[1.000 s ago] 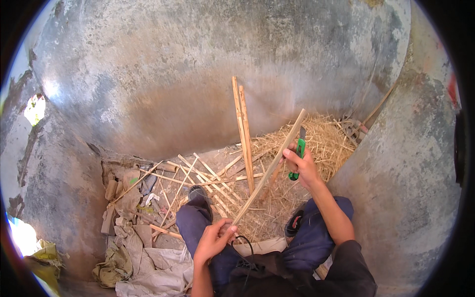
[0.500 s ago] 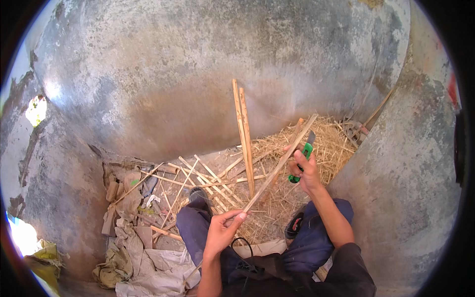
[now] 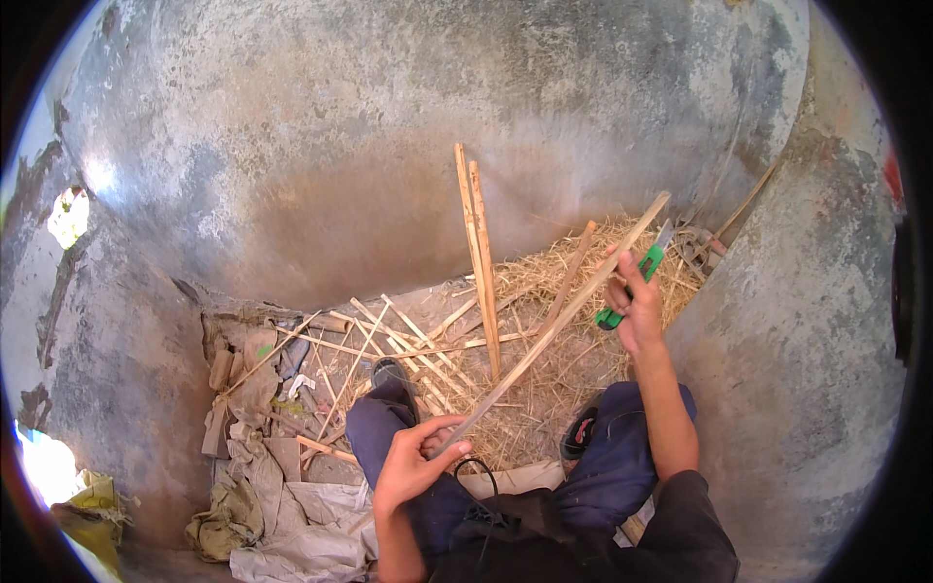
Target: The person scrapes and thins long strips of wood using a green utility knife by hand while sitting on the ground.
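left hand (image 3: 418, 464) and right hand (image 3: 637, 306): wooden strip (image 3: 554, 332) and green utility knife (image 3: 634, 284)

left hand: thumb and fingers gripping the lower end of the wooden strip, in front of the left knee. right hand: fingers wrapped around the handle of the utility knife, fingertips at the upper part of the strip; whether they press on it cannot be told.

wooden strip: long, narrow and pale. it runs aslant between the two hands, from the lower left to the upper right, its far end extending beyond the right hand. utility knife: blade exposed, tip directed up and to the right, just beside the strip.

surroundings: two split sticks (image 3: 487, 291) stand nearly upright beyond the strip, close together, before the grey wall (image 3: 369, 126). a straw pile (image 3: 680, 290) lies against the base of the wall, beyond the right hand. loose sticks (image 3: 428, 342) lie crossed on the ground, near the left shoe (image 3: 391, 371). a pale cloth (image 3: 301, 534) lies crumpled to the left of the left forearm.
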`<state>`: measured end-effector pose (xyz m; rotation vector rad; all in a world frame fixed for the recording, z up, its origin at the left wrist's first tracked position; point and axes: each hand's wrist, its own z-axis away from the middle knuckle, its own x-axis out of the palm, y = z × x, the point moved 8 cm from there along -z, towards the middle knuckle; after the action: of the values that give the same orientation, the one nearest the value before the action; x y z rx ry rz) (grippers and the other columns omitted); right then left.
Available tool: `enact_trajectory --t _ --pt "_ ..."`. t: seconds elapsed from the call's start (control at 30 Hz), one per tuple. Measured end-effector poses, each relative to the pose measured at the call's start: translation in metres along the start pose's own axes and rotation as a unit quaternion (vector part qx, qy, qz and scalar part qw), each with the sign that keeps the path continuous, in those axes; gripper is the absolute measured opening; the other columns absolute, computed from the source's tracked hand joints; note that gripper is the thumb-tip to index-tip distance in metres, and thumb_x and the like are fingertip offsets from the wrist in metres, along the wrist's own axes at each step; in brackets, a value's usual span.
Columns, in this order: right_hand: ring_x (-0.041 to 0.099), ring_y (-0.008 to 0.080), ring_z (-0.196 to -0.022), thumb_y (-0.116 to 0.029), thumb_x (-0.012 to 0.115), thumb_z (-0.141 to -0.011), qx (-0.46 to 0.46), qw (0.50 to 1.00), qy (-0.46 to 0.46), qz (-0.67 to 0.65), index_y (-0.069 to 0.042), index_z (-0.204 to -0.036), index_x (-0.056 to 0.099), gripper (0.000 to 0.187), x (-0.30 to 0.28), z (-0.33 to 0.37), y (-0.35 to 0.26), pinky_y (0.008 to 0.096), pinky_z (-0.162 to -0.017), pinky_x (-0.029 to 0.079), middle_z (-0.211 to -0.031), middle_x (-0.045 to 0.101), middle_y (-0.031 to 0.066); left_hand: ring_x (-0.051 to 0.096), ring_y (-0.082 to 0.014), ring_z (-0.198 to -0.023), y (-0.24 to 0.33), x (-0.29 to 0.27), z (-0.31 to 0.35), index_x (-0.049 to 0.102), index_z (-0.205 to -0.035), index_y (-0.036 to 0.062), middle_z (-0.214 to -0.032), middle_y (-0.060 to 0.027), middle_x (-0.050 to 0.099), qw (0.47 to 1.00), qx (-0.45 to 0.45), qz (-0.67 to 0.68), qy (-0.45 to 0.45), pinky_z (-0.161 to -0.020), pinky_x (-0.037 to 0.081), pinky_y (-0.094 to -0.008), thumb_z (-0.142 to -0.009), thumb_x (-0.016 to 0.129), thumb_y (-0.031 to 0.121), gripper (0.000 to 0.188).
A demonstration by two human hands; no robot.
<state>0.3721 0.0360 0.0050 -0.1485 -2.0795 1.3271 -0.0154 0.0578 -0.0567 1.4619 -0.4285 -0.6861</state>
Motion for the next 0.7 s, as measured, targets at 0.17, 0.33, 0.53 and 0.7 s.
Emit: enact_trajectory --t 0.17,0.33,0.53,0.7 --pt "0.035 0.0007 -0.052 -0.038 0.071 -0.109 -0.036 0.995 0.069 0.067 -0.005 -0.127 0.072 0.038 -0.003 -0.007 -0.035 0.0224 -0.047 0.025 -0.088 0.066 -0.0037 0.058 -0.004 -0.07 0.003 -0.017 0.012 0.075 -0.127 -0.0049 -0.081 0.0014 0.069 0.998 -0.027 -0.04 0.043 -0.062 0.045 -0.0214 -0.103 0.079 0.013 0.03" --pt "0.037 0.0035 -0.053 -0.036 0.064 -0.113 -0.165 0.975 0.043 0.145 -0.004 -0.121 0.071 0.034 0.026 0.015 -0.053 0.0224 -0.048 0.029 -0.087 0.067 -0.0019 0.05 -0.0018 -0.071 0.016 -0.002 0.007 0.078 -0.129 -0.0031 -0.08 0.0038 0.061 0.998 0.002 0.024 0.057 -0.06 0.038 -0.0209 -0.107 0.075 0.015 0.029" --pt "0.071 0.0232 -0.068 -0.042 0.073 -0.103 -0.302 0.789 -0.199 0.496 -0.007 -0.1 0.073 0.035 0.1 0.102 -0.036 0.0361 -0.059 0.053 -0.081 0.066 0.0074 0.044 -0.0022 -0.072 0.041 0.024 0.004 0.074 -0.14 0.0004 -0.081 0.0069 0.054 0.994 0.002 0.105 0.022 -0.06 0.036 -0.0204 -0.112 0.068 0.019 0.034" --pt "0.069 0.0229 -0.065 -0.041 0.082 -0.095 -0.338 0.744 -0.21 0.537 -0.009 -0.101 0.076 0.033 0.123 0.128 -0.031 0.0352 -0.057 0.052 -0.081 0.067 0.0034 0.043 -0.0019 -0.071 0.043 0.036 0.002 0.074 -0.141 0.001 -0.081 0.007 0.053 0.991 0.009 0.131 0.013 -0.059 0.034 -0.0209 -0.113 0.067 0.021 0.035"
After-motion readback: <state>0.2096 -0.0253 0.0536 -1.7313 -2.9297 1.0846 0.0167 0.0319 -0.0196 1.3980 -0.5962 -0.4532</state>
